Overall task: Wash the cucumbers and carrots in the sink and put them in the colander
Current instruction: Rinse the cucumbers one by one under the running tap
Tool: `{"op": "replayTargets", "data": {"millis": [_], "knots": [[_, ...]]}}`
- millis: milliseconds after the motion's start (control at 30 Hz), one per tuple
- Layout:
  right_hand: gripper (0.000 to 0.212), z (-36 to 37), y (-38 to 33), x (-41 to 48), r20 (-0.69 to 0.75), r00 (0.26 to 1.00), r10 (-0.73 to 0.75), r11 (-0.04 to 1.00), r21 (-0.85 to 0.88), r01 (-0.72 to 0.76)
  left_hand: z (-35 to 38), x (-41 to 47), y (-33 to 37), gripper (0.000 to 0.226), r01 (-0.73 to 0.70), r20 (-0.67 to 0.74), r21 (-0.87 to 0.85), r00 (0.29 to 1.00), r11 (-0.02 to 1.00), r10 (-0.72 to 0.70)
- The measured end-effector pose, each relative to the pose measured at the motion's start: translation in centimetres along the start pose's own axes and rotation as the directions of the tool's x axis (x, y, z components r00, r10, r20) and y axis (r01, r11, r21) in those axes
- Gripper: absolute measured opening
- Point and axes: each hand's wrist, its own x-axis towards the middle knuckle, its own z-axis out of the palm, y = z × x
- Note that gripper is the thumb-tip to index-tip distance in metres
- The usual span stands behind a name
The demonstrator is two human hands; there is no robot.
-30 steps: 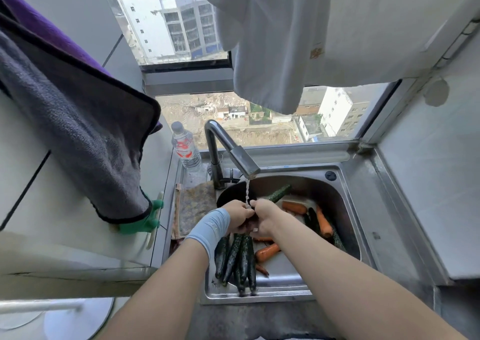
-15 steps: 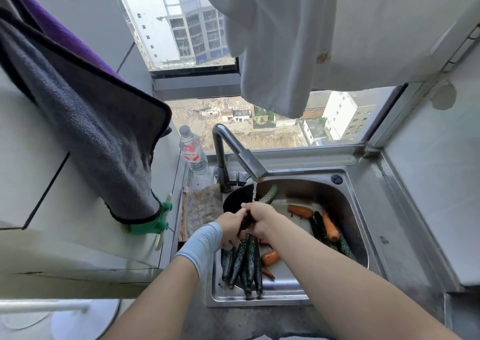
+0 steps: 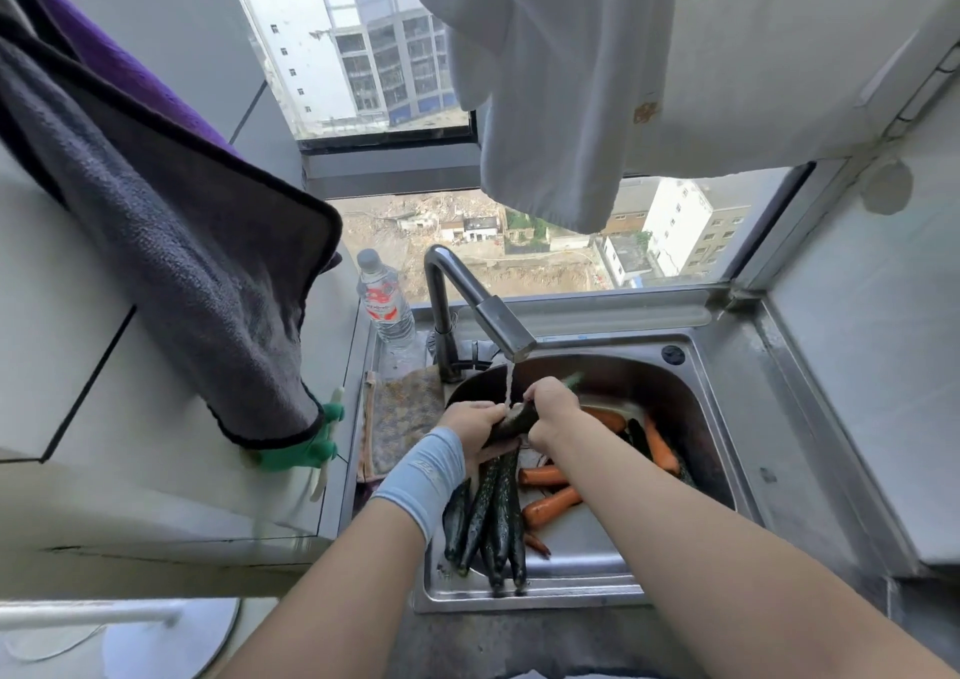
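Both hands grip one dark green cucumber (image 3: 519, 418) under the thin stream from the faucet (image 3: 498, 322). My left hand (image 3: 470, 426) holds its near end, and my right hand (image 3: 553, 411) holds farther up; the tip sticks out past my right hand. Several washed cucumbers (image 3: 491, 515) lie side by side on a steel tray-like colander (image 3: 571, 582) at the sink's front, with two carrots (image 3: 550, 504) beside them. More carrots (image 3: 660, 444) and cucumbers lie in the steel sink (image 3: 722, 418) to the right.
A water bottle (image 3: 384, 304) stands left of the faucet. A patterned cloth (image 3: 402, 418) lies on the sink's left ledge. A grey towel (image 3: 171, 242) and a green glove (image 3: 306, 450) hang at the left; a white garment (image 3: 597, 81) hangs overhead.
My hands have slid apart along the cucumber, the right one moving up and away toward its tip. The water keeps running on it. The camera has shifted slightly.
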Motion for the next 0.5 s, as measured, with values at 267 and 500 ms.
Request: {"op": "replayTargets", "data": {"millis": [267, 500], "knots": [[0.03, -2.9, -1.1, 2.8, 0.015, 0.992, 0.126, 0.991, 0.04, -0.126, 1.9, 0.6, 2.6, 0.025, 0.176, 0.13, -0.19, 0.98, 0.966, -0.153], [0.026, -2.0, -0.9, 3.3, 0.065, 0.988, 0.138, 0.99, 0.026, -0.14, -0.4, 0.1, 2.9, 0.013, 0.125, 0.045, 0.063, 0.991, 0.99, -0.128]]}}
